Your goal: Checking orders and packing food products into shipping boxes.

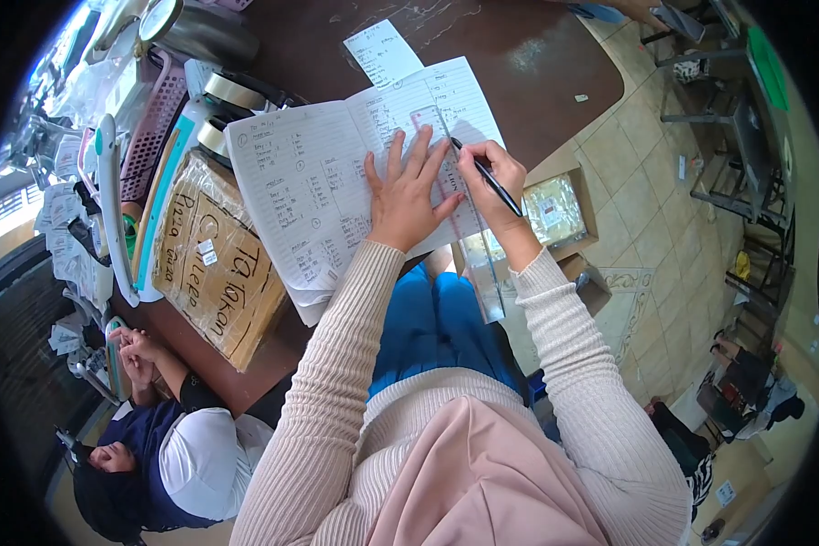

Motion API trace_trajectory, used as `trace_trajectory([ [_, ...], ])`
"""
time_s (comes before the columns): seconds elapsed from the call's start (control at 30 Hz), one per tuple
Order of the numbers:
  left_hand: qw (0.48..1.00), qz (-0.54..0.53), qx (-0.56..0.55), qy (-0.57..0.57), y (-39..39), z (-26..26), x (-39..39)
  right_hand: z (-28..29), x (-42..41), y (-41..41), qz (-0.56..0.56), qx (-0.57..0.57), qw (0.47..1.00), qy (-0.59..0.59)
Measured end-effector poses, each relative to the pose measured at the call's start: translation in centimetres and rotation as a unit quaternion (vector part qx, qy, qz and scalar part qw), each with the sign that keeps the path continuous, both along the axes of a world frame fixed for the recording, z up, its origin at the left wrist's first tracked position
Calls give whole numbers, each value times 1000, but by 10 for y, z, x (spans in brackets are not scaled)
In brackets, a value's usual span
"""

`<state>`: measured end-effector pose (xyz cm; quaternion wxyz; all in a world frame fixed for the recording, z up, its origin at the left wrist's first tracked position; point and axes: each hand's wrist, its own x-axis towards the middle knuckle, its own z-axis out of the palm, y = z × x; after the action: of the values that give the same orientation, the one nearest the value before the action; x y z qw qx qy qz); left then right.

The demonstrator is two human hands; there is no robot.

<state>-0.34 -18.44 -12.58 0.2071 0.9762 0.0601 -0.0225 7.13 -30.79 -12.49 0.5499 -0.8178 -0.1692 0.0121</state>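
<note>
An open lined notebook (290, 177) with handwritten lists on both pages lies in front of me on the brown table. Across its right page runs a clear plastic ruler (481, 280), whose near end juts past the table edge above my lap. My left hand (406, 194) lies flat with fingers spread, on the page and against the ruler's left edge. In my right hand (495, 181) is a black pen (497, 185), its tip near the ruler's right edge. A loose handwritten paper slip (382, 53) sits partly under the notebook's top edge.
Left of the notebook are a tape-wrapped cardboard package (211, 273), tape rolls (235, 92), a pink plastic basket (151, 130) and an impulse sealer (115, 205). A person (177, 450) sits at left. On the floor at right stands an open carton (559, 208).
</note>
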Motion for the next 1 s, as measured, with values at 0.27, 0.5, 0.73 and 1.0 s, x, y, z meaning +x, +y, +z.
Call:
trace_trajectory([
  [0.27,1000,-3,7,-6,1,-1,0,-2,-1,1,-4,0,1000,5],
  [0.5,1000,-10,6,-3,-1,4,3,-1,0,-1,-16,25,999,20],
  [0.73,1000,-11,4,-21,0,3,0,27,-71,-52,29,-127,991,-38],
  [1.0,998,13,3,-54,2,20,0,25,-131,-65,-12,-177,982,61],
])
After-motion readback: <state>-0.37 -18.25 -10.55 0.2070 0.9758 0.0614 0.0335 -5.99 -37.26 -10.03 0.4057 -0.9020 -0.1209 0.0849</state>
